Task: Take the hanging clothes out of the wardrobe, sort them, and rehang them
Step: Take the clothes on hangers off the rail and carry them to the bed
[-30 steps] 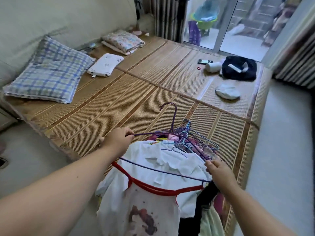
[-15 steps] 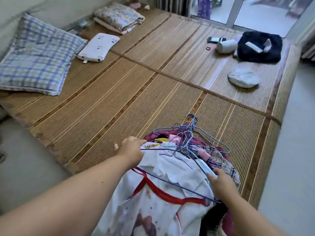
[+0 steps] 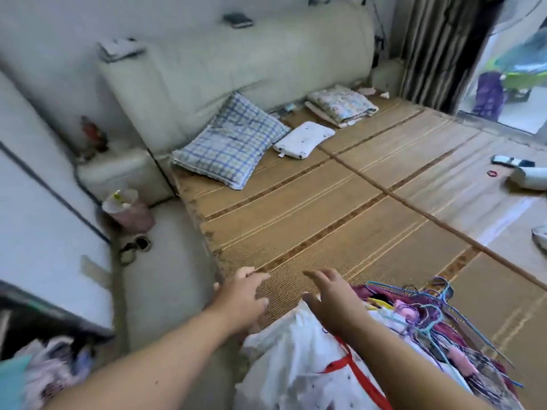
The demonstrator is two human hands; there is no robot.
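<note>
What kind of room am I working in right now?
Most likely a bedroom: a padded headboard, a woven sleeping mat spread below it with a blue checked pillow on it, and a pile of clothes on wire hangers at the mat's near edge.

Mat (image 3: 325,208): woven reed is seen, ribbed, matt, w/ sheen at 3 o'clock. Hangers (image 3: 430,319) at 4 o'clock are made of thin coated wire, smooth. Garment (image 3: 284,365) at 5 o'clock & pillow (image 3: 231,149) at 11: soft matt cloth.
</note>
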